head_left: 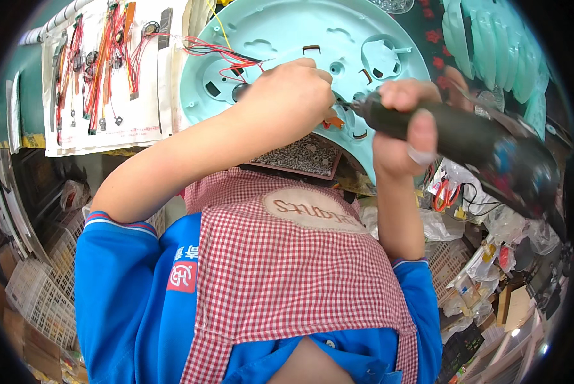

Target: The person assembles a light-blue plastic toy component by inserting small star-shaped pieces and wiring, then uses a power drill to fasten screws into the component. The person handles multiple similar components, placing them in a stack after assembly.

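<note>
A large turquoise plastic shell (274, 32) with moulded posts and cut-outs lies before me. My left hand (293, 96) rests over its middle, fingers curled down and closed; what they pinch is hidden. Beside those fingertips shows a small orange piece (333, 121). My right hand (405, 128) is wrapped around a black electric screwdriver (466, 131), tilted with its tip pointing left, close to my left fingers and the shell. Motion smears the driver's rear end. Red wires (226, 54) with a yellow one run across the shell's left part, near a dark round part (240, 93).
A white sheet (136, 112) at left carries several wired parts with small speakers (150, 28). Between my apron and the shell sits a tray of screws (299, 157). Stacked turquoise pieces (498, 45) stand at far right. Lower right, plastic bags and red-handled scissors (445, 195) are visible.
</note>
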Tool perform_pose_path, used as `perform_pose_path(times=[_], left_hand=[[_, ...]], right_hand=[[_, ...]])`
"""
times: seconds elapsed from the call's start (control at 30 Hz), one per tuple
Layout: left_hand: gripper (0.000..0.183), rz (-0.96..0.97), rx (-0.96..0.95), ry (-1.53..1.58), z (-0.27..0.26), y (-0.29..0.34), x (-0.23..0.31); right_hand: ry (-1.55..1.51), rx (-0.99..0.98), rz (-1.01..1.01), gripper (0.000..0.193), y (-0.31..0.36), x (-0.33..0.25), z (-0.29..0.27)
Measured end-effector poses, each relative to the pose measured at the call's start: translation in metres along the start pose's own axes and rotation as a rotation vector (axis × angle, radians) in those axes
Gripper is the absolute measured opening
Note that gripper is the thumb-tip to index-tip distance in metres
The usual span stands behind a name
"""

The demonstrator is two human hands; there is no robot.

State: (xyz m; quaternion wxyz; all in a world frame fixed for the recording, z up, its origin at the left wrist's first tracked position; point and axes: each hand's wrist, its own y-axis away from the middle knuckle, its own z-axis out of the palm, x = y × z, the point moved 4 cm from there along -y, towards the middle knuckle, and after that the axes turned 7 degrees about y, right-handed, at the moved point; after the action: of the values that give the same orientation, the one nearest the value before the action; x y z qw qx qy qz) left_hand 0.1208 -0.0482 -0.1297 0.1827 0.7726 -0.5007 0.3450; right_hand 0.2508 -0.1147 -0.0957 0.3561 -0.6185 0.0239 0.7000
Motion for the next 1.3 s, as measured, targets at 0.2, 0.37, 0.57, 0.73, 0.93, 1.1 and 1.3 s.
perform_pose_path(times=[0.2,0.37,0.57,0.73,0.93,1.1,1.3], left_hand=[[0.012,0.009,0.159,0.013,-0.006,0.006,-0.009],[0.012,0.098,0.143,0.028,-0.002,0.002,-0.005],[0.01,0.027,0.11,-0.045,-0.003,0.006,-0.005],[0.011,0.138,0.249,0.023,-0.006,0.004,0.003],[0.017,0.244,0.264,-0.055,-0.005,0.009,0.008],[0.018,0.201,0.219,-0.131,-0.011,0.012,0.012],[0.013,-0.06,0.027,-0.153,-0.016,0.015,-0.004]], right_hand=[[0.016,-0.067,0.034,0.075,-0.003,-0.006,-0.002],[-0.109,-0.1,0.015,0.076,-0.007,-0.021,-0.004],[0.08,-0.099,0.098,0.075,0.001,0.015,0.002],[-0.11,-0.228,0.03,0.063,-0.011,-0.026,-0.003],[-0.151,-0.297,0.028,0.064,-0.007,-0.033,0.001],[-0.159,-0.287,0.017,0.066,-0.006,-0.034,0.004],[-0.027,-0.135,0.07,0.072,0.005,-0.025,0.014]])
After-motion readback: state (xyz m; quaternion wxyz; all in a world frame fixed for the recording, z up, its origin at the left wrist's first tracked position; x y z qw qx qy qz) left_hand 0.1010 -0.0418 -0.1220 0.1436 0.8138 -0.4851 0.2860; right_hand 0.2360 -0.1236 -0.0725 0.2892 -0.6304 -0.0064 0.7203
